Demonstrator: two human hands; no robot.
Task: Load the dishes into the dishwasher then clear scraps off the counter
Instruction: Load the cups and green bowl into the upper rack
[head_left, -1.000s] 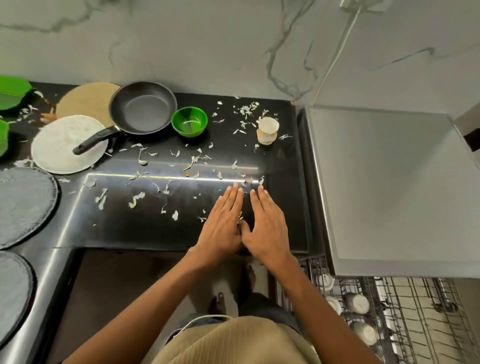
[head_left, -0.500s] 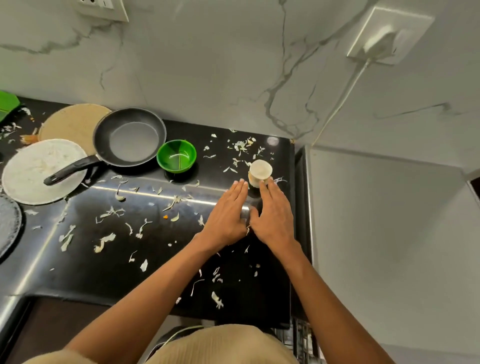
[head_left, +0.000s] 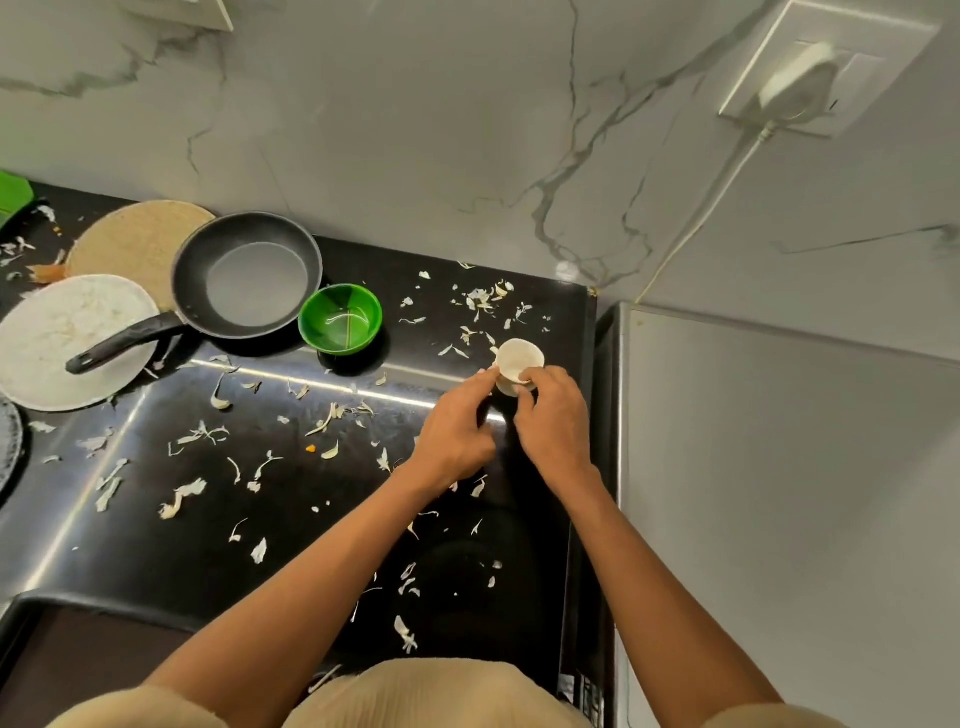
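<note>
A small cream cup (head_left: 517, 356) stands near the back right of the black counter (head_left: 156, 545). My left hand (head_left: 457, 431) touches its left side with curled fingertips, and my right hand (head_left: 553, 426) curls its fingers over the cup's near rim, so both hands hold it. A green bowl (head_left: 340, 318) sits to the left of the cup. Beside the bowl is a dark frying pan (head_left: 247, 275), its handle lying over a white plate (head_left: 52, 332). Pale vegetable scraps (head_left: 327, 421) are strewn over the counter. The dishwasher rack is out of view.
A round woven mat (head_left: 135, 239) lies behind the plate and pan. A grey appliance top (head_left: 779, 467) adjoins the counter's right edge. On the marble wall, a plug (head_left: 800, 78) sends a white cord down to the corner. A green item (head_left: 13, 189) shows at the far left.
Both hands went from lying flat on the counter forward to the cup, and their fingers have curled round it. The view tilted up, so the dishwasher rack dropped out of sight.
</note>
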